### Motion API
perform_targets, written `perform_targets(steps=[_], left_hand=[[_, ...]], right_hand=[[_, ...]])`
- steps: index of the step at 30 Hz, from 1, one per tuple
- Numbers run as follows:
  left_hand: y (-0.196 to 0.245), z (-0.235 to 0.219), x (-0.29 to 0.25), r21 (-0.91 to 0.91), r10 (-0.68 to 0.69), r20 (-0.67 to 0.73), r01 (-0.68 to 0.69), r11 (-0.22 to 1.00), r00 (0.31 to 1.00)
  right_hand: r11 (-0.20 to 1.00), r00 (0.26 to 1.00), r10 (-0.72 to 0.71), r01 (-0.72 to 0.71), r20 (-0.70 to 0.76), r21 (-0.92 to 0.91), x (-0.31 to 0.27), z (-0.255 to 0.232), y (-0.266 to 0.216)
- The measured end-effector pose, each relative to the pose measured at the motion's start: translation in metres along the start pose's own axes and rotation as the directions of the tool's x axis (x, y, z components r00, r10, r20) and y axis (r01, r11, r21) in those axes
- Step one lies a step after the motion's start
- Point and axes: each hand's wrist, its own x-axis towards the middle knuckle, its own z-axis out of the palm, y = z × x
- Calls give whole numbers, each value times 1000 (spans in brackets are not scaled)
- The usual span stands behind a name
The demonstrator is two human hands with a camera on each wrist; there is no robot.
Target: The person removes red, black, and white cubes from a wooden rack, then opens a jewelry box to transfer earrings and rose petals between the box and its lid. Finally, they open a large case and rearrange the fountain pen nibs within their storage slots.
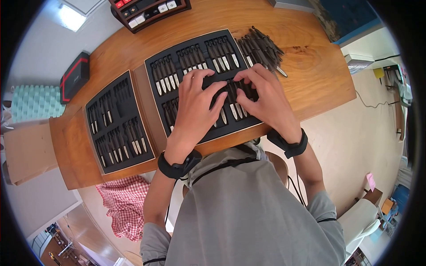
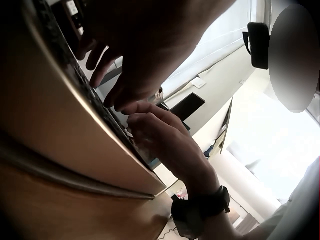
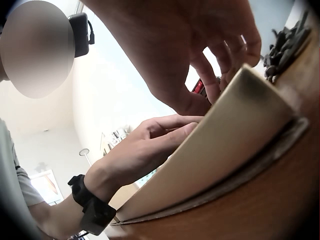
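Observation:
In the head view, a large black tray (image 1: 214, 76) holds rows of dark pen-like pieces with pale ends. The left hand (image 1: 195, 108) hovers over its lower middle part, fingers bent and apart. The right hand (image 1: 268, 97) is over the lower right part, thumb and index finger bent with a gap between them. Dark pieces (image 1: 232, 105) lie between the two hands, close to the fingertips; whether any is touched cannot be told. Both wrist views show the left hand (image 2: 145, 50) and the right hand (image 3: 195, 45) low over the tray's edge, with the pieces mostly hidden.
A smaller black tray (image 1: 116, 117) with similar pieces lies to the left. Loose dark pieces (image 1: 262, 48) are piled right of the large tray. A dark rack (image 1: 148, 15) stands at the back, and a black box with red ribbon (image 1: 75, 77) at the far left.

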Motion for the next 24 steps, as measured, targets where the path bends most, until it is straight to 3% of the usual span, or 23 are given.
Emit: perform_targets(steps=[3, 11, 24], left_hand=[[3, 5, 2, 6, -11, 24, 11, 1000, 1000], [11, 10, 7, 105, 3, 24, -6, 994, 1000], [12, 18, 9, 30, -5, -26, 6, 1000, 1000]], right_hand=[[995, 997, -60, 56, -51, -83, -6, -4, 7], [997, 999, 31, -30, 16, -76, -10, -8, 6], [989, 996, 46, -35, 77, -144, -4, -7, 4]])
